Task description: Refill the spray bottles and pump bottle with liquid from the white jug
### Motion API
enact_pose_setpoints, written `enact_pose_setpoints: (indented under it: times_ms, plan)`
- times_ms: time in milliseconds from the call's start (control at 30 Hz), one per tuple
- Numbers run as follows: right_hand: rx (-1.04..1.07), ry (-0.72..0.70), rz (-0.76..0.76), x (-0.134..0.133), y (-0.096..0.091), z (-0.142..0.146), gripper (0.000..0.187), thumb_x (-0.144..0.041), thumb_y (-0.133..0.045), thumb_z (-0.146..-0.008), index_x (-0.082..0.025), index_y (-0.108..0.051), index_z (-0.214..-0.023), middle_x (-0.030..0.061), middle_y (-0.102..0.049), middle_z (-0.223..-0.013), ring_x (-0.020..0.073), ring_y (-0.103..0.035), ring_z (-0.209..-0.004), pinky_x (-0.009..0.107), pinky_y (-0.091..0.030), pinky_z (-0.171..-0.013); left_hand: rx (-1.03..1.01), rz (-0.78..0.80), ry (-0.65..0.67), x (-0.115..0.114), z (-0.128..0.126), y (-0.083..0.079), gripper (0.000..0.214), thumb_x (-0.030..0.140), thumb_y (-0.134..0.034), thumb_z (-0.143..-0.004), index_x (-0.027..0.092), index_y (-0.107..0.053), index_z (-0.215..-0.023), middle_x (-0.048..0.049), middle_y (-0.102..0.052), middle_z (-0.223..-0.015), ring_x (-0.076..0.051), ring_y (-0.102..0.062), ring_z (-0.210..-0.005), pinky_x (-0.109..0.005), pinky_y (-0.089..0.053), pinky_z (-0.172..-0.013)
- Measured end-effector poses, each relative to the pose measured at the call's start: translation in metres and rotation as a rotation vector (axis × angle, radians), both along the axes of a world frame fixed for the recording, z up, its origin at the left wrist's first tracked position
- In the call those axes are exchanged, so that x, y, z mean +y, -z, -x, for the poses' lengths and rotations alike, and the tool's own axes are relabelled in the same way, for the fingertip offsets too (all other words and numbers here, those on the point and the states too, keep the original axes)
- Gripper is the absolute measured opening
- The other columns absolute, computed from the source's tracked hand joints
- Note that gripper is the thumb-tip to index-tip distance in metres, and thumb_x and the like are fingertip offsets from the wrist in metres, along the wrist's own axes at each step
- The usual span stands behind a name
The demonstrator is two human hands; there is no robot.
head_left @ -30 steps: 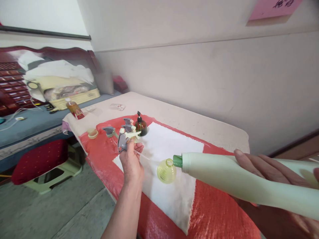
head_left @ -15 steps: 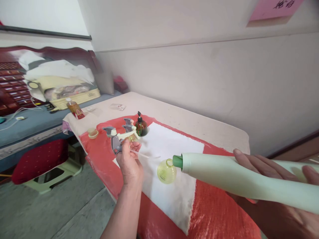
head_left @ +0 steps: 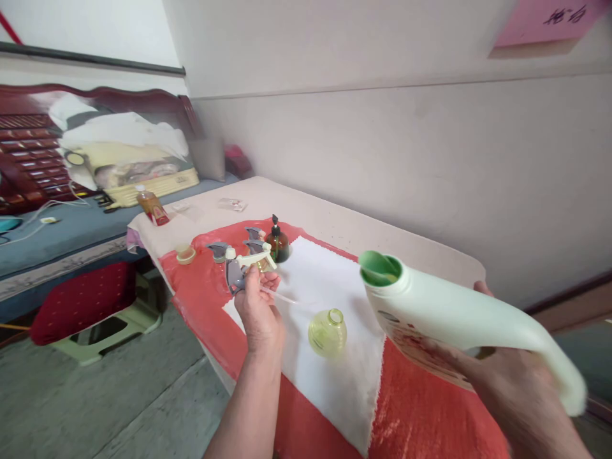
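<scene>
My left hand (head_left: 258,303) is closed around a grey-and-cream trigger spray head (head_left: 235,271), whose thin clear tube (head_left: 282,297) points right over the white cloth. My right hand (head_left: 502,376) grips a big pale-green detergent jug (head_left: 444,306) from beneath, around its handle. The jug leans with its open neck and green pouring spout (head_left: 377,268) up and to the left. Just left of that neck, and apart from it, a round translucent yellow-green bottle (head_left: 327,335) stands uncapped on the white cloth (head_left: 329,395).
Behind my left hand stand a brown pump bottle (head_left: 277,245) and more grey trigger heads (head_left: 255,245). A small round cap (head_left: 185,254) rests on the red cloth (head_left: 205,319). An orange bottle (head_left: 153,206) is at the table's far end. Left below is a red-topped stool (head_left: 86,303).
My right hand has swung the jug away from the round bottle's mouth, and its neck has tipped upward from nearly level. My left hand still holds the spray head.
</scene>
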State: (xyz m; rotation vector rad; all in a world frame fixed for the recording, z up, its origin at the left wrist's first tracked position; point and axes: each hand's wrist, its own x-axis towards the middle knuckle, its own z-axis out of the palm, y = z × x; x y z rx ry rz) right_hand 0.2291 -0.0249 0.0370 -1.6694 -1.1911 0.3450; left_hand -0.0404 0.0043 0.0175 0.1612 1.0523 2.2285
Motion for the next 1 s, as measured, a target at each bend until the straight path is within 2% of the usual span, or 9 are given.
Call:
enact_pose_setpoints:
  times_ms: [100, 200, 433, 500, 600, 700, 767, 867, 1000]
  plan:
    - [0.217, -0.069, 0.144, 0.012, 0.020, 0.009, 0.094, -0.057, -0.084, -0.043, -0.024, -0.059, -0.127, 0.0118, -0.069, -0.115, 0.0359, -0.063, -0.101, 0.051, -0.049, -0.089, -0.017, -0.007, -0.003, 0.001, 0.002, -0.001, 0.023, 0.037, -0.069, -0.075, 0.016, -0.061, -0.077, 0.0003, -0.062, -0.068, -0.013, -0.061, -0.065, -0.030, -0.049, -0.072]
    - [0.412, -0.093, 0.134, 0.029, 0.036, 0.028, 0.071, -0.056, -0.081, -0.052, -0.017, -0.067, -0.110, 0.0127, -0.071, -0.104, 0.0334, -0.066, -0.092, 0.047, -0.052, -0.080, -0.031, -0.003, -0.015, 0.002, 0.004, -0.003, 0.022, 0.036, -0.070, -0.073, 0.016, -0.061, -0.076, 0.0008, -0.061, -0.065, -0.013, -0.061, -0.063, -0.030, -0.049, -0.071]
    - [0.432, -0.149, 0.035, 0.073, 0.068, 0.068, 0.063, -0.057, -0.070, -0.067, -0.012, -0.062, -0.110, 0.0138, -0.069, -0.102, 0.0285, -0.065, -0.090, 0.042, -0.053, -0.079, -0.035, 0.004, 0.008, 0.002, 0.005, -0.003, 0.022, 0.037, -0.069, -0.073, 0.017, -0.060, -0.074, 0.0011, -0.061, -0.064, -0.013, -0.061, -0.062, -0.031, -0.050, -0.072]
    - [0.383, -0.125, 0.051, 0.068, 0.071, 0.070, 0.061, -0.059, -0.067, -0.070, -0.012, -0.062, -0.109, 0.0141, -0.068, -0.102, 0.0306, -0.063, -0.095, 0.046, -0.051, -0.084, -0.040, -0.003, 0.011, 0.002, 0.004, -0.004, 0.022, 0.037, -0.069, -0.073, 0.017, -0.061, -0.076, 0.0014, -0.061, -0.065, -0.013, -0.060, -0.061, -0.031, -0.049, -0.072]
    - [0.313, -0.133, 0.070, 0.037, 0.079, 0.070, 0.055, -0.060, -0.057, -0.080, -0.018, -0.060, -0.116, 0.0125, -0.063, -0.116, 0.0326, -0.056, -0.112, 0.051, -0.043, -0.097, -0.074, -0.031, 0.038, 0.001, 0.001, -0.007, 0.022, 0.035, -0.071, -0.072, 0.017, -0.060, -0.076, 0.0014, -0.060, -0.066, -0.013, -0.060, -0.062, -0.031, -0.049, -0.072]
    - [0.316, -0.133, 0.064, -0.004, 0.101, 0.079, 0.068, -0.058, -0.051, -0.085, -0.025, -0.038, -0.143, 0.0111, -0.041, -0.148, 0.0327, -0.037, -0.136, 0.054, -0.030, -0.111, -0.107, -0.094, 0.103, -0.002, -0.004, -0.011, 0.021, 0.034, -0.070, -0.073, 0.018, -0.057, -0.074, 0.0022, -0.058, -0.065, -0.012, -0.060, -0.063, -0.030, -0.048, -0.072]
    - [0.341, -0.294, 0.053, -0.023, 0.120, 0.089, 0.077, -0.056, -0.055, -0.083, -0.026, -0.027, -0.148, 0.0112, -0.033, -0.154, 0.0325, -0.032, -0.140, 0.056, -0.028, -0.113, -0.105, -0.134, 0.158, -0.005, -0.008, -0.013, 0.020, 0.034, -0.068, -0.076, 0.018, -0.056, -0.072, 0.0027, -0.057, -0.064, -0.012, -0.059, -0.062, -0.030, -0.048, -0.072]
    - [0.266, -0.508, 0.090, -0.030, 0.142, 0.104, 0.093, -0.049, -0.070, -0.074, -0.026, -0.020, -0.149, 0.0122, -0.032, -0.155, 0.0321, -0.027, -0.143, 0.055, -0.026, -0.115, -0.034, -0.169, 0.223, -0.008, -0.015, -0.012, 0.020, 0.035, -0.065, -0.078, 0.019, -0.056, -0.071, 0.0021, -0.057, -0.063, -0.013, -0.058, -0.060, -0.031, -0.048, -0.072]
    - [0.173, -0.560, 0.114, -0.015, 0.148, 0.114, 0.096, -0.039, -0.074, -0.069, -0.025, -0.021, -0.148, 0.0130, -0.037, -0.151, 0.0323, -0.033, -0.141, 0.053, -0.032, -0.114, 0.174, -0.123, 0.238, -0.010, -0.021, -0.010, 0.020, 0.033, -0.061, -0.081, 0.018, -0.059, -0.068, -0.0017, -0.060, -0.061, -0.016, -0.058, -0.062, -0.032, -0.046, -0.072]
